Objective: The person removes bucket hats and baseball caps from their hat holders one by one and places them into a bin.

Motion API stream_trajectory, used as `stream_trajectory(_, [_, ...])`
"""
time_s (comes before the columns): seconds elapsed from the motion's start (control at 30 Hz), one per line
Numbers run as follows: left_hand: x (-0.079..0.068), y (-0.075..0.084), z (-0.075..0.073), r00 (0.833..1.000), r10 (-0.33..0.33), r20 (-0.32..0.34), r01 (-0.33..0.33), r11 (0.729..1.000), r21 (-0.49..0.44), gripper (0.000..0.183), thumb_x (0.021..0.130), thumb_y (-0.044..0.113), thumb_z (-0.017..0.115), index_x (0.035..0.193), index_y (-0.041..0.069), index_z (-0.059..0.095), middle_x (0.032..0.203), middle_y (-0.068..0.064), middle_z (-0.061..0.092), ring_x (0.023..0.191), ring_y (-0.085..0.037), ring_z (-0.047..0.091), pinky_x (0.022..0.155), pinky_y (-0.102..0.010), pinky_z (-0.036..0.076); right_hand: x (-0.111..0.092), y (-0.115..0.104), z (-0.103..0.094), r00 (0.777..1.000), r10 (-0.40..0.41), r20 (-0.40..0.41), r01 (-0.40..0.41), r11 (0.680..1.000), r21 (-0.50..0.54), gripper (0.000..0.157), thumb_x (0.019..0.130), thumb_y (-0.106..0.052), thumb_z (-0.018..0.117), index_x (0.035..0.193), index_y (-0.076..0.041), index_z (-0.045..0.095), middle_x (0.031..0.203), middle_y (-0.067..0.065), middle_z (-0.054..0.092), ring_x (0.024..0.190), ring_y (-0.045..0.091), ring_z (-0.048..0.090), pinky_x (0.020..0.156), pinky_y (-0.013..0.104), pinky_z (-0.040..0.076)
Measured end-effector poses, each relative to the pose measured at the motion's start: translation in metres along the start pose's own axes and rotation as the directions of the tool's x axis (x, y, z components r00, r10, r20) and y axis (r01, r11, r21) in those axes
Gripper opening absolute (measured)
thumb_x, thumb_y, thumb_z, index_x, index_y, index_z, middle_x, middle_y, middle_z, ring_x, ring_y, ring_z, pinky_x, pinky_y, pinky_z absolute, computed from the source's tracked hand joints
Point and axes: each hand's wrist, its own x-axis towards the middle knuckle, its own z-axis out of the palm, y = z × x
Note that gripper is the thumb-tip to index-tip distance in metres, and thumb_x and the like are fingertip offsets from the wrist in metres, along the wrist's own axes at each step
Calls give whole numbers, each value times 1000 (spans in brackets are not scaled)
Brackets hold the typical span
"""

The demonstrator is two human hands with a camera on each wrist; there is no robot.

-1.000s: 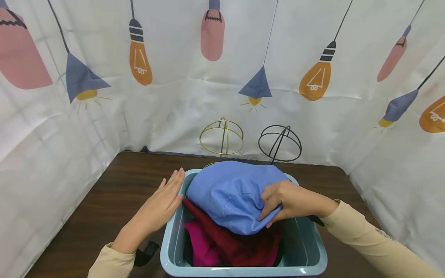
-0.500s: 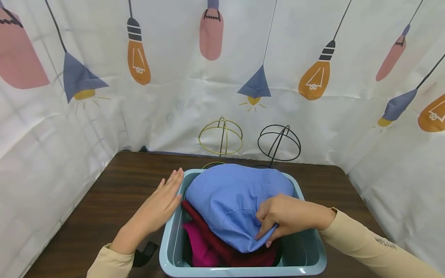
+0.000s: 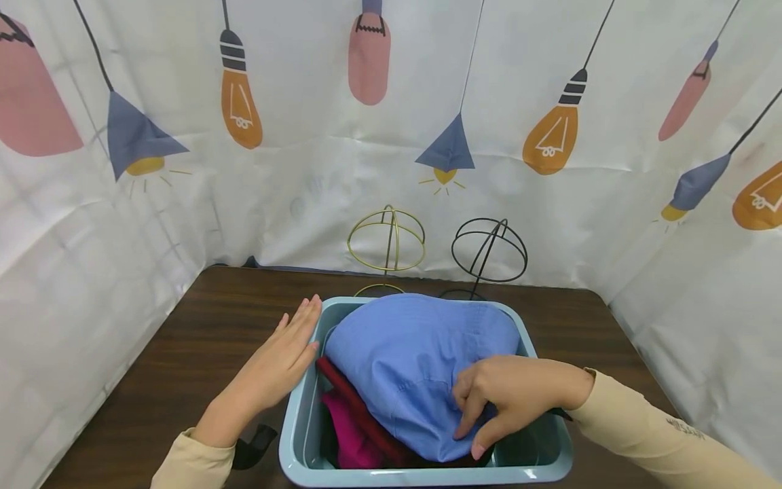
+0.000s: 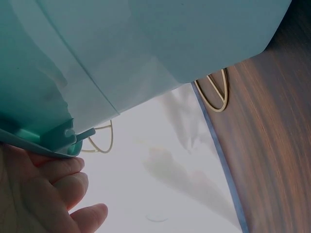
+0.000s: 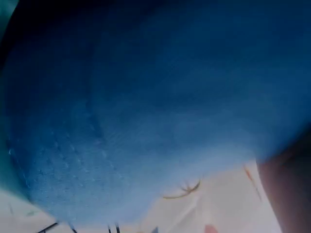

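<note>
A blue cloth hat lies in a light blue plastic tub, on top of dark red cloth and magenta cloth. My right hand is over the hat's near right side, thumb and fingers apart, no pinched fold visible between them. The blue hat fills most of the right wrist view, which does not show the fingers. My left hand rests with straight fingers against the tub's left rim. In the left wrist view, its fingertips touch the underside of the rim.
Behind the tub stand a gold wire stand and a black wire stand. The tub sits on a dark wood table. A white curtain printed with lamps and bulbs surrounds the table's back and sides.
My right hand has lowered the hat toward me into the tub, covering more of the red cloth, and its fingers have loosened from the hat's edge. My left hand has stayed at the rim.
</note>
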Motion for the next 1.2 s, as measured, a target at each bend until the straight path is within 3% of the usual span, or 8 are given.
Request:
stream_trajectory(0.13, [2,1,0,1000,6,5,-6,1000,1,56,100,16,41,146,-6,21,154,-18,19,142,-33,12,111,-55,11,-4,-3,-13,979,173,-112,-176,984,-14,27,89,-38,63,102,-17,74,93,-10,61,89,2,54,79,16,45])
stream_trajectory(0.33, [4,3,-3,999,13,33,-14,1000,26,57,100,20,40,147,-4,20,154,-17,17,142,-32,12,111,-56,12,-6,-3,-16,841,472,-263,-515,848,-126,47,89,-37,65,125,-8,60,128,10,55,119,27,50,96,46,42])
stream_trajectory(0.5, [7,16,-29,992,10,126,-13,1000,26,66,102,36,37,150,1,10,157,-13,6,143,-31,0,111,-57,9,-7,-5,-4,774,553,-308,-612,779,-140,64,87,-39,66,136,-2,47,141,21,41,131,37,37,103,55,31])
stream_trajectory(0.63, [22,45,-50,977,50,206,-67,995,76,74,99,49,37,151,6,7,158,-10,1,142,-33,-6,109,-61,5,-3,-10,3,746,595,-298,-651,745,-143,72,90,-46,59,142,-1,39,148,22,31,137,41,25,105,59,24])
stream_trajectory(0.73, [36,73,-49,944,91,318,-132,985,108,75,98,53,34,152,8,10,158,-10,2,142,-34,-6,108,-63,5,3,-12,6,728,628,-275,-674,728,-124,75,91,-50,55,144,-2,35,149,22,29,137,42,22,105,61,22])
stream_trajectory(0.87, [50,101,-27,870,94,484,-175,977,124,73,98,55,33,152,10,13,158,-9,5,143,-32,-3,109,-62,6,10,-12,11,703,675,-224,-706,701,-103,77,91,-54,52,145,-3,32,149,23,28,137,45,20,104,64,19])
stream_trajectory(0.97, [54,110,-9,829,37,557,-167,968,185,73,96,55,37,153,14,15,158,-7,8,143,-30,0,108,-63,8,15,-11,17,685,708,-170,-727,679,-104,79,90,-56,51,147,-4,31,149,25,26,137,48,16,104,68,15])
stream_trajectory(1.2, [54,113,16,774,-105,625,-172,914,367,81,89,61,48,152,19,19,158,-3,10,144,-29,5,107,-65,10,22,-8,35,687,722,-75,-722,668,-182,80,89,-60,49,148,-9,30,150,21,27,139,45,15,101,72,11])
